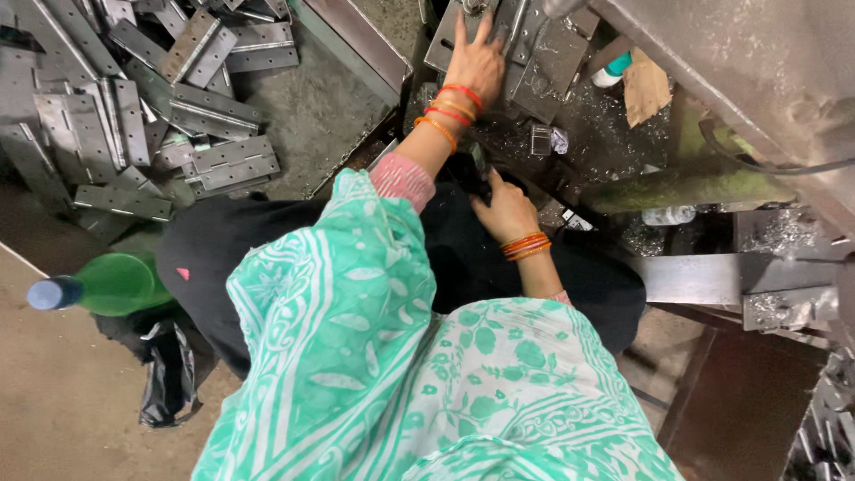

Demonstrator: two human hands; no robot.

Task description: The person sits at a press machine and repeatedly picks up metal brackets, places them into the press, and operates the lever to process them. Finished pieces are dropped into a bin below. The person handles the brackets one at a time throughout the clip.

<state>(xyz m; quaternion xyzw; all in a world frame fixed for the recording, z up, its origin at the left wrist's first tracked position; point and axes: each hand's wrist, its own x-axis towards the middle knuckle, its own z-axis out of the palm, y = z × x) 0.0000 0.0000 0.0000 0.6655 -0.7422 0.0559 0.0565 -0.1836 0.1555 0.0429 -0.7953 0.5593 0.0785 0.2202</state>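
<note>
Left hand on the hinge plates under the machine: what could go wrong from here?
1. The left hand lies flat on hinge plates right beneath the machine; fingers might get pinched or cut on edges.
2. Metal shavings around the plates may cut bare skin.
3. Bangles and the loose green cloth could snag.

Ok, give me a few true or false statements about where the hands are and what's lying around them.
1. The left hand lies flat on a metal plate. True.
2. The right hand is raised high over the pile of hinges. False: it is low by the lap, far from that pile.
3. A green bottle lies on the floor. True.
4. Both wrists are bare. False: both wear orange and red bangles.
5. The hinges are stacked in neat rows. False: they lie in a loose heap.
</note>
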